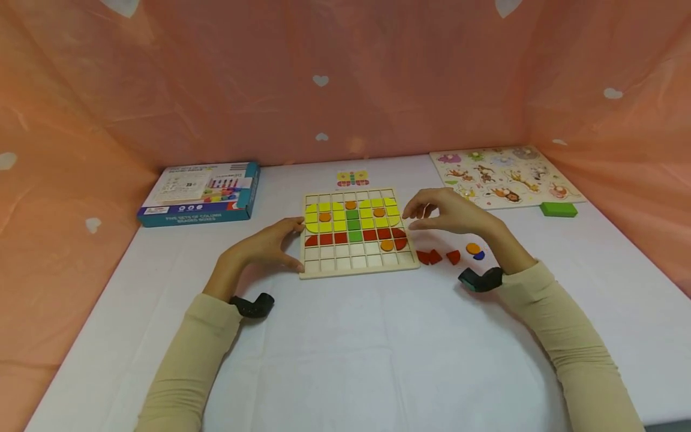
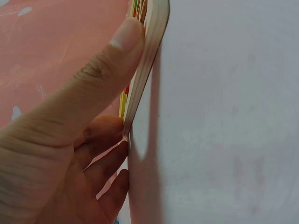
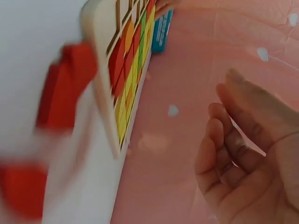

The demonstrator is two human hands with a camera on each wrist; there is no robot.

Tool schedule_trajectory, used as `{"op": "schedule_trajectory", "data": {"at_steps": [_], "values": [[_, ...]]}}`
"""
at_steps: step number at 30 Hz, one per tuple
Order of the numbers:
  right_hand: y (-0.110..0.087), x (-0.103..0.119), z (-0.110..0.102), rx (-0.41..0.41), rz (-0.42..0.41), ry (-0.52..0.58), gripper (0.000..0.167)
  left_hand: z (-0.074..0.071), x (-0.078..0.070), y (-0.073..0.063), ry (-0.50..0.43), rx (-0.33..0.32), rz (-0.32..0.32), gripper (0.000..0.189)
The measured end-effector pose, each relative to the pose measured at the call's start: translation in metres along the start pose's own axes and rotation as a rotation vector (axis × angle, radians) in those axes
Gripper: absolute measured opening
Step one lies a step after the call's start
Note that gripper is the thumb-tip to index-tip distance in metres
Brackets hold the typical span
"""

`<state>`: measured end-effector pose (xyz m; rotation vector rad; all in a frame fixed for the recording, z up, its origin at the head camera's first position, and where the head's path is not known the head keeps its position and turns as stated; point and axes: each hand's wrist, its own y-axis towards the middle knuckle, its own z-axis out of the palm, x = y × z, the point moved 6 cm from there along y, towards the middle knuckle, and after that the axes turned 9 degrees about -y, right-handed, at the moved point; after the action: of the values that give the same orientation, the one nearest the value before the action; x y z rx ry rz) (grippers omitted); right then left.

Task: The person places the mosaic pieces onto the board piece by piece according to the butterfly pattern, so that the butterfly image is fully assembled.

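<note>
A wooden grid board [image 1: 327,265] lies on the table with yellow, red, green and orange pieces forming a butterfly-like pattern. At its left edge is my left hand [image 1: 270,245], thumb by the near corner and fingers spread farther up. The left wrist view shows that thumb [image 2: 100,70] resting against the board's rim [image 2: 148,60]. My right hand [image 1: 450,211] hovers by the board's right edge, fingers loosely bent, with nothing between them. An orange disc [image 1: 387,245] sits in a lower right cell beside a red curved piece [image 1: 400,243].
Loose red pieces [image 1: 453,257], an orange disc [image 1: 472,248] and a blue piece [image 1: 478,255] lie right of the board. Behind it is a small pattern card [image 1: 352,178]. A box [image 1: 200,195] stands left; an animal puzzle [image 1: 499,177] and green block [image 1: 558,209] lie right.
</note>
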<state>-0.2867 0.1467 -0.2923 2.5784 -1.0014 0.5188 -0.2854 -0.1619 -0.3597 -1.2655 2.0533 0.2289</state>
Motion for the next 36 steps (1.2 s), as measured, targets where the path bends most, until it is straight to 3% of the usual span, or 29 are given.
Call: {"op": "schedule_trajectory", "data": {"at_steps": [5,12,16,21,26,36], "values": [[-0.028,-0.015,-0.013,0.008,0.069,-0.013,0.022,-0.001,-0.001,-0.001,-0.009,-0.005,-0.004,0.099],[-0.071,-0.037,-0.010,0.061,0.170,-0.008,0.024,0.000,0.000,-0.001,-0.008,0.000,-0.005,0.098],[-0.085,-0.045,-0.004,0.064,0.143,0.013,0.025,0.000,0.001,-0.001,-0.008,0.000,0.006,0.098],[-0.087,-0.046,0.008,0.090,0.052,0.043,0.026,0.001,0.002,-0.001,-0.014,-0.003,0.004,0.099],[-0.085,-0.047,0.019,0.135,0.044,0.044,0.026,0.001,0.001,-0.002,-0.024,-0.002,-0.002,0.099],[-0.079,-0.044,0.021,0.122,0.055,-0.027,0.020,0.001,0.000,-0.001,-0.025,-0.007,-0.026,0.101]]}}
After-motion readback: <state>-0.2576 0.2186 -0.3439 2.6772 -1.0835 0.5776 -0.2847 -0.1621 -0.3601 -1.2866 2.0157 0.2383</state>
